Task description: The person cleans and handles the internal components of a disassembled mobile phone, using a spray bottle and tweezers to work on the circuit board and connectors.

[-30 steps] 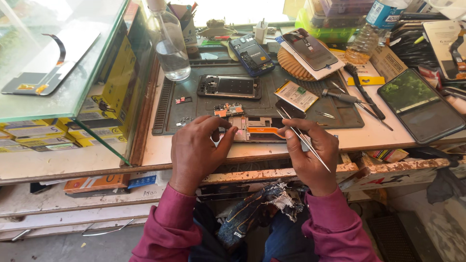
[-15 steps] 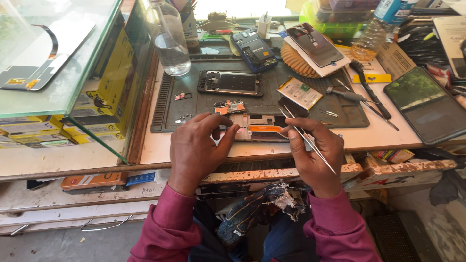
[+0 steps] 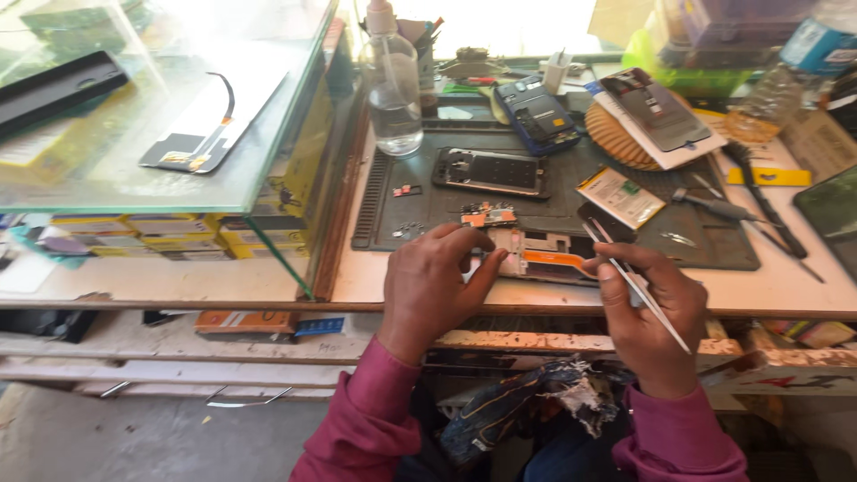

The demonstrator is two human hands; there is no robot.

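An opened phone body (image 3: 540,253) with an orange flex strip lies at the front edge of the dark work mat (image 3: 420,201). My left hand (image 3: 435,286) grips its left end, thumb pressed against the side. My right hand (image 3: 647,312) holds metal tweezers (image 3: 625,272) whose tips point up and left, just over the phone's right end. A small circuit board (image 3: 488,215) with orange parts sits right behind my left fingers. A second phone frame (image 3: 491,171) lies farther back on the mat.
A clear liquid bottle (image 3: 394,89) stands at the mat's back left. A glass counter (image 3: 152,134) rises to the left. A battery pack (image 3: 621,196), a blue phone back (image 3: 537,116), a screwdriver (image 3: 714,207) and a round woven mat (image 3: 616,134) under phone parts lie right and behind.
The view has shifted slightly closer and left. My hands stay on the phone body; the tweezers remain in my right hand at nearly the same spot.
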